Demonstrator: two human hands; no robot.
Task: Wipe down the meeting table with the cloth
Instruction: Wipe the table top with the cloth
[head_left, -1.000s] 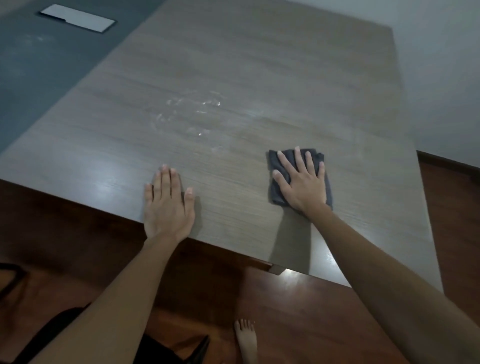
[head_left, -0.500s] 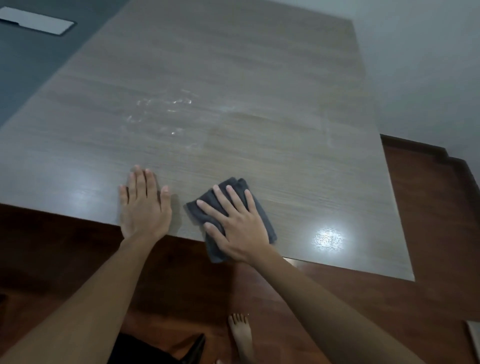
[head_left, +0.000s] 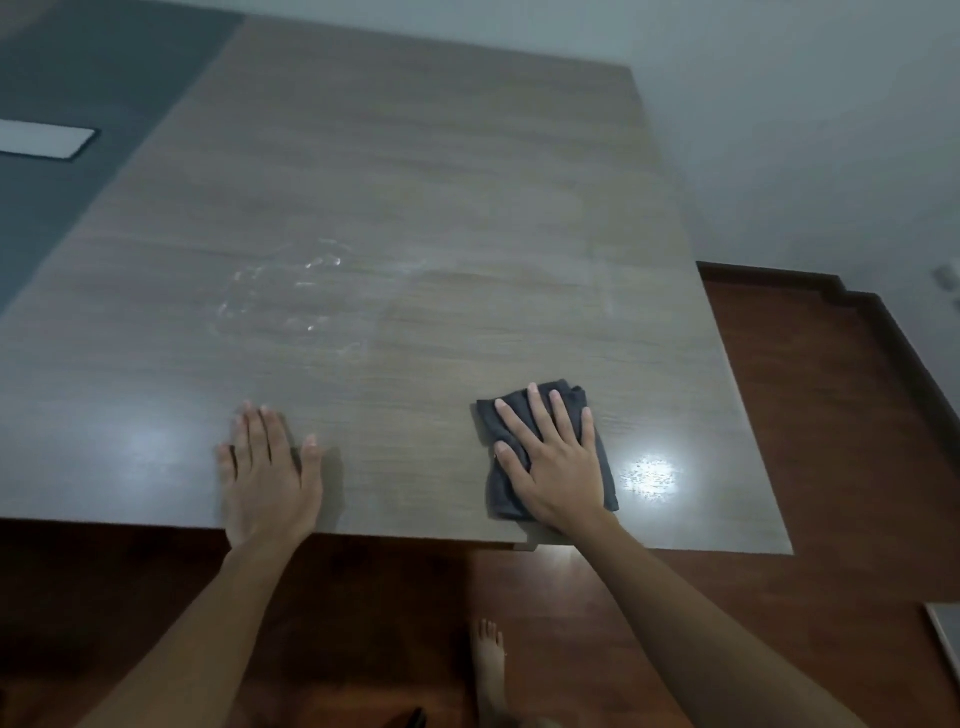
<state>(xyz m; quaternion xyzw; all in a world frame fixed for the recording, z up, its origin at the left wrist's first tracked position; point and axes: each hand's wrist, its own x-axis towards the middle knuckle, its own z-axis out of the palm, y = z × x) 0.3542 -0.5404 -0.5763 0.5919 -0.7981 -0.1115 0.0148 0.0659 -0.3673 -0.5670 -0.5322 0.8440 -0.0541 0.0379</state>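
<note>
A wood-grain meeting table (head_left: 415, 208) fills the view. A folded dark grey cloth (head_left: 569, 402) lies near its front edge, right of centre. My right hand (head_left: 553, 462) presses flat on the cloth with straight, spread fingers. My left hand (head_left: 267, 470) rests flat on the bare tabletop at the front edge, well to the left of the cloth. Whitish smears (head_left: 291, 296) mark the surface further in, beyond my left hand.
A dark grey strip (head_left: 78, 78) with a white rectangular plate (head_left: 41, 137) runs along the table's far left. A white wall (head_left: 805, 130) stands behind and to the right. Below lie a dark wooden floor (head_left: 831, 415) and a bare foot (head_left: 488, 670).
My right hand has slid the cloth from beside my left hand to the right along the front edge. My left hand stays flat on the table.
</note>
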